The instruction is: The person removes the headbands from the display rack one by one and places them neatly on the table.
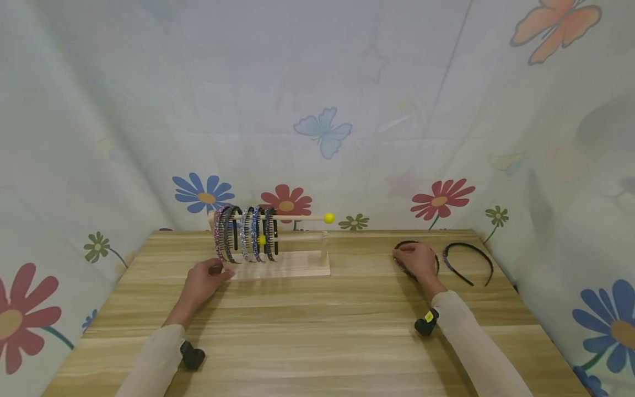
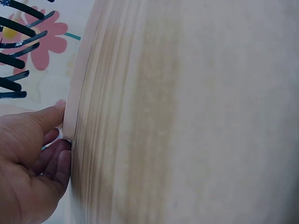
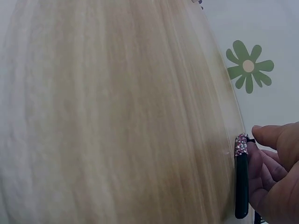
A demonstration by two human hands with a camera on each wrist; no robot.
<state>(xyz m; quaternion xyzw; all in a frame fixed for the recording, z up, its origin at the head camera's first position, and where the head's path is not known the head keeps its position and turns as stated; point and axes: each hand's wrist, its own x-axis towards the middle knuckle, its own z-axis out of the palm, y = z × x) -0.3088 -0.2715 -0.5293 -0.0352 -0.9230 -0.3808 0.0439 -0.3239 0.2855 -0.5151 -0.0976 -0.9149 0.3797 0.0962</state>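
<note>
Sleeves [image 1: 156,358] loom closest in the head view, arms stretched wide: left hand [image 1: 204,280] at the loaded rack [image 1: 297,266], right hand [image 1: 419,260] out on the right of the table [image 1: 317,342], beside a spare headband [image 1: 466,244]. Left wrist: steady pressure should keep the rack still; thumb and bent fingers clasp its corner. Right wrist: a light pinch looks best, thumb uppermost, fingers curled, holding a glittery headband [image 3: 241,182].

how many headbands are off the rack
2: one headband in the right hand, another headband on the table to the hand's right; the hand could hide more.
</note>
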